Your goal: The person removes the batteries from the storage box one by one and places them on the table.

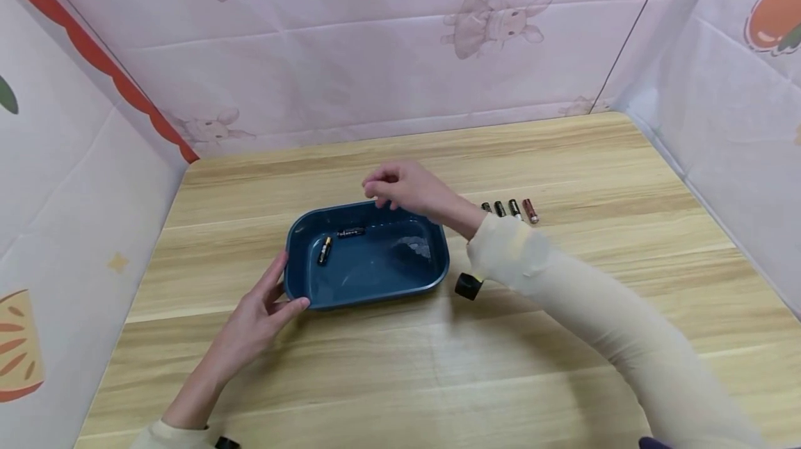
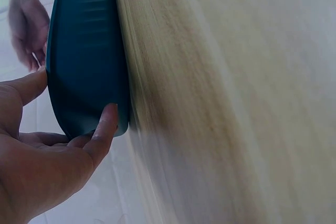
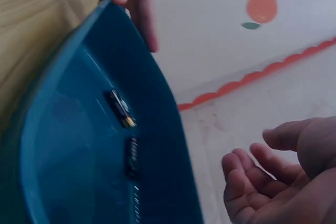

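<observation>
A dark blue plastic basin [image 1: 369, 275] stands on the wooden table. My left hand [image 1: 250, 327] grips its near left corner, thumb at the rim and fingers along the outer wall; the left wrist view shows the fingertips against the basin's side. Inside lie two batteries, a black one with a gold end [image 3: 121, 108] near the left wall and a dark one [image 1: 351, 232] by the far wall. Over the basin's far rim hovers my right hand [image 1: 407, 188]. Its fingers are loosely bent, the thumb stands apart, and nothing shows between them in the right wrist view.
Right of the basin, several batteries stand in a row, black ones [image 1: 514, 208] and a red one [image 1: 530, 211], partly behind the right forearm. A black block-like piece [image 1: 468, 286] sits below the right sleeve cuff. Printed cloth walls [image 1: 375, 74] enclose the table's back and sides.
</observation>
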Demonstrator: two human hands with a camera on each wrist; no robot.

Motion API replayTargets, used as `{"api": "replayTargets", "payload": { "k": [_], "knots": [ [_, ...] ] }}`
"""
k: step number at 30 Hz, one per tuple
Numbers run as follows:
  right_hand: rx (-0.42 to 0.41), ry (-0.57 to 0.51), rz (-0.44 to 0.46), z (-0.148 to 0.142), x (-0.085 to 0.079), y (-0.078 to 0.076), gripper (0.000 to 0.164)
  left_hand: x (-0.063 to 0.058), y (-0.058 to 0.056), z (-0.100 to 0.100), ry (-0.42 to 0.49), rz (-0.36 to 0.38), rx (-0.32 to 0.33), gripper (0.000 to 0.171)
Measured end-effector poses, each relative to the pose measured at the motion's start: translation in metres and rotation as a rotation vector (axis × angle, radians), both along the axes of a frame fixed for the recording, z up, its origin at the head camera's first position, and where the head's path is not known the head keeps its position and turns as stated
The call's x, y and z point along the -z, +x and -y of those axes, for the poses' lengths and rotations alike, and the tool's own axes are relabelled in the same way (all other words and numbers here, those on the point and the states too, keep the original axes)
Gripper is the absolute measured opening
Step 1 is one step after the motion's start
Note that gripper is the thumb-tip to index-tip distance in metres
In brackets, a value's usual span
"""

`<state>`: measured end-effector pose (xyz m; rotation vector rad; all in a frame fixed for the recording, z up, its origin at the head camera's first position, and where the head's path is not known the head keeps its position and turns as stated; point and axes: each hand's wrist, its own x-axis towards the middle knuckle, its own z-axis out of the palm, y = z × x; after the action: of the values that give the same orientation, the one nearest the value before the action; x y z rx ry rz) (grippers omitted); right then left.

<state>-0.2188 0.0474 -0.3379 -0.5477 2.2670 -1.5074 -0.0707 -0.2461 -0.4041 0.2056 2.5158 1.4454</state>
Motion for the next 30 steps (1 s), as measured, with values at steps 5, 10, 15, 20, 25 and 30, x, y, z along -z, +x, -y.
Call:
{"api": "replayTargets", "payload": {
  "k": [5,10,15,20,25,30],
  "knots": [
    [-0.073,0.041,0.039,0.024,0.015,0.001,0.026,0.002,0.0,0.0,0.008,0.007,-0.003,0.085],
    [-0.109,0.072,0.11,0.045,0.028,0.004,0.025,0.0,0.001,0.0,0.01,0.014,0.001,0.086],
    [-0.07,0.033,0.289,0.062,0.034,0.006,0.025,-0.001,0.0,-0.001,0.014,0.019,0.001,0.087],
    [-0.032,0.025,0.454,0.078,0.036,0.008,0.023,0.0,0.0,0.0,0.013,0.025,0.004,0.088],
    [-0.021,0.043,0.458,0.089,0.037,0.014,0.021,-0.002,0.0,0.0,0.02,0.041,0.0,0.088],
    [-0.058,0.214,0.191,0.096,0.039,0.018,0.019,-0.003,0.0,0.0,0.019,0.036,0.004,0.088]
  ]
}}
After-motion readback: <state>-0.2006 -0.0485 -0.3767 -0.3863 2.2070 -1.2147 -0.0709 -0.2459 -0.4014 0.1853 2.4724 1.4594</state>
